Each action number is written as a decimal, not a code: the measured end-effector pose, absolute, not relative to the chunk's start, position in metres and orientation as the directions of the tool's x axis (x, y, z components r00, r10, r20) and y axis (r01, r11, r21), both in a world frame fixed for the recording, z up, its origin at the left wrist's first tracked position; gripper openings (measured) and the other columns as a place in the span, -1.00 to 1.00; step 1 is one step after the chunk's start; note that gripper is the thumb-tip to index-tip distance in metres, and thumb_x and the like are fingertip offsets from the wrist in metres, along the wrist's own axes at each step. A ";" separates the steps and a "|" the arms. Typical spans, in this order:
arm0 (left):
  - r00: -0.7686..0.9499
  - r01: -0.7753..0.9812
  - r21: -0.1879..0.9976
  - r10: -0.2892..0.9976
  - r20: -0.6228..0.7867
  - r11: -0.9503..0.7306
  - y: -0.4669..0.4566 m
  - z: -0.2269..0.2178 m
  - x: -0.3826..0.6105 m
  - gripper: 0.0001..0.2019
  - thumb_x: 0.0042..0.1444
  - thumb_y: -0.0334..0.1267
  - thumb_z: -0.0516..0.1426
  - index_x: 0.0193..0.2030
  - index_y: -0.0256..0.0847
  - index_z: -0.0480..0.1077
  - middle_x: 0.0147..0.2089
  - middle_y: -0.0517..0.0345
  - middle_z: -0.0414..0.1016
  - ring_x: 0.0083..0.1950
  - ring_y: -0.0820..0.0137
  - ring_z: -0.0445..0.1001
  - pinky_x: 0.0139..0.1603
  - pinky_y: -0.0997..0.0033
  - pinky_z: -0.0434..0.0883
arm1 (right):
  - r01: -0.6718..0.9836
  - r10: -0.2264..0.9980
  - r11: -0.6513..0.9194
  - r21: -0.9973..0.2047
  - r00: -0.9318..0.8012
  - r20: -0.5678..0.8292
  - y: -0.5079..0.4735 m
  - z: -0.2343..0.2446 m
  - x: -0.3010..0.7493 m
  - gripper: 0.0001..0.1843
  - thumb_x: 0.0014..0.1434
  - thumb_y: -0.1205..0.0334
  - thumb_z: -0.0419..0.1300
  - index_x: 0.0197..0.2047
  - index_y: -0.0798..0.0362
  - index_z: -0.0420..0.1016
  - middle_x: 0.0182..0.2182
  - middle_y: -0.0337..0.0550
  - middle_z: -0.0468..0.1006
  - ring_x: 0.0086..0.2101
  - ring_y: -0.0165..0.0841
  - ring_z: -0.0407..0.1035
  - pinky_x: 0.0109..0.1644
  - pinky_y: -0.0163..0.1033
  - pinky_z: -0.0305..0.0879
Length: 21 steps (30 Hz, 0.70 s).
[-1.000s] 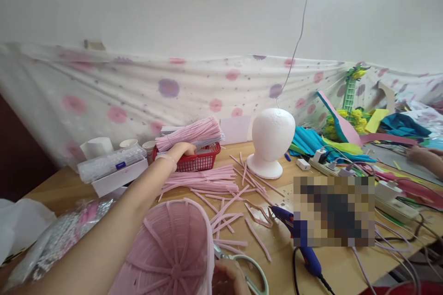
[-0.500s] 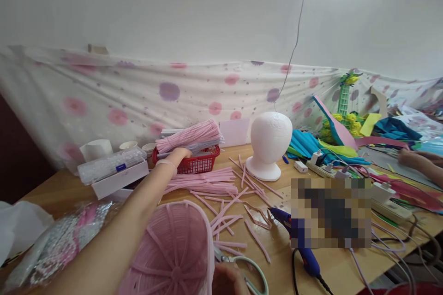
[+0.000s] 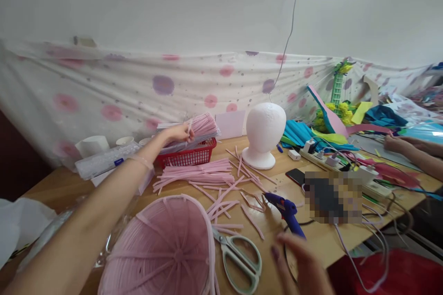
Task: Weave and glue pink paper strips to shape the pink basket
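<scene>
My left hand [image 3: 182, 132] reaches across to the red basket [image 3: 187, 156], its fingers curled on a bundle of pink pipe cleaners [image 3: 205, 123]. Exactly how many stems lie in the fingers is hidden. A pink cap-like shell with ribs [image 3: 162, 249] sits hollow side up at the table's front. Blurred by motion, my right hand [image 3: 301, 265] hovers with thumb and fingers apart and nothing in it. Beside it are the scissors [image 3: 242, 260] and a blue glue gun [image 3: 285, 212]. More pink pipe cleaners [image 3: 195, 173] lie in front of the basket.
A white foam head [image 3: 266, 133] stands behind the loose stems. On the right are power strips [image 3: 321, 156] with cables, a phone [image 3: 295, 176], blue sheets [image 3: 301, 134] and a co-worker's hands [image 3: 401, 145]. A clear plastic case [image 3: 107, 160] stands at left.
My left hand has risen from the basket's front edge onto the pink bundle. My right hand has left the area beside the shell and scissors and moved right, with fingers spread.
</scene>
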State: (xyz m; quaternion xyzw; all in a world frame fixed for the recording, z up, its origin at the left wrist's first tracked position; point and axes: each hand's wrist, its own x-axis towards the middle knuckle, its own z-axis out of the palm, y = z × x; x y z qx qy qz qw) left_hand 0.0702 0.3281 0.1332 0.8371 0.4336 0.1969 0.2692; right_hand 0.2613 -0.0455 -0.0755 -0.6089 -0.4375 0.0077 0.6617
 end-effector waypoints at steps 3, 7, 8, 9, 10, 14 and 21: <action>0.526 0.527 0.704 0.833 0.171 -0.477 0.308 0.151 0.060 -0.66 0.36 -0.08 0.21 0.15 -0.25 0.44 0.11 -0.02 0.54 0.02 0.25 0.58 0.04 0.08 0.58 | 0.745 0.448 -0.116 -0.657 0.630 0.635 -0.038 -0.058 0.332 -0.27 0.10 -0.29 0.31 0.10 0.13 0.48 0.07 0.25 0.52 0.06 0.13 0.41 0.14 0.23 0.33; 0.510 0.299 0.792 0.790 0.339 -0.533 0.259 0.159 0.061 -0.72 0.26 -0.07 0.29 -0.12 -0.28 0.52 -0.14 0.03 0.69 -0.04 0.26 0.64 0.11 0.19 0.53 | 0.858 0.754 -0.327 -0.397 0.490 0.437 -0.013 -0.043 0.367 -0.51 0.18 -0.14 0.20 -0.08 0.11 0.60 -0.06 0.20 0.60 0.04 0.11 0.41 0.19 0.20 0.24; 0.516 0.239 0.807 0.774 0.366 -0.541 0.241 0.159 0.063 -0.69 0.21 -0.04 0.32 -0.15 -0.28 0.53 -0.17 0.03 0.71 -0.05 0.25 0.66 0.11 0.20 0.53 | 0.867 0.782 -0.333 -0.371 0.474 0.404 -0.008 -0.040 0.364 -0.59 0.22 -0.08 0.18 -0.14 0.10 0.61 -0.10 0.17 0.62 0.01 0.09 0.41 0.15 0.15 0.26; 0.533 0.182 0.819 0.754 0.384 -0.545 0.223 0.157 0.065 -0.66 0.18 0.00 0.33 -0.14 -0.27 0.54 -0.17 0.02 0.72 -0.07 0.25 0.67 0.09 0.20 0.55 | 0.873 0.798 -0.337 -0.352 0.464 0.384 -0.004 -0.036 0.359 -0.64 0.25 -0.02 0.16 -0.17 0.09 0.61 -0.13 0.15 0.62 0.00 0.09 0.41 0.11 0.11 0.27; 0.553 0.131 0.826 0.732 0.398 -0.548 0.205 0.156 0.068 -0.62 0.13 0.03 0.36 -0.14 -0.27 0.55 -0.17 0.01 0.72 -0.10 0.25 0.68 0.06 0.19 0.57 | 0.877 0.804 -0.341 -0.339 0.459 0.379 -0.001 -0.032 0.353 -0.67 0.28 0.03 0.14 -0.19 0.10 0.61 -0.15 0.16 0.62 -0.01 0.08 0.41 0.07 0.07 0.28; 0.609 -0.036 0.817 0.636 0.474 -0.575 0.139 0.151 0.081 -0.56 -0.05 0.08 0.45 -0.23 -0.26 0.61 -0.21 0.04 0.72 -0.13 0.25 0.68 0.01 0.21 0.61 | 0.893 0.836 -0.341 -0.292 0.431 0.341 -0.002 -0.002 0.328 -0.67 0.41 0.16 0.04 -0.13 0.15 0.59 -0.19 0.15 0.63 -0.13 -0.04 0.48 -0.09 -0.11 0.28; 0.644 -0.219 0.772 0.505 0.574 -0.597 0.084 0.146 0.100 -0.65 0.08 0.05 0.37 -0.26 -0.24 0.61 -0.29 0.11 0.71 -0.23 0.33 0.69 -0.16 0.35 0.64 | 0.944 0.925 -0.241 -0.227 0.294 0.239 -0.013 0.058 0.287 -0.77 0.42 0.17 0.16 -0.07 0.11 0.59 -0.17 0.07 0.68 -0.15 -0.08 0.56 -0.27 -0.23 0.13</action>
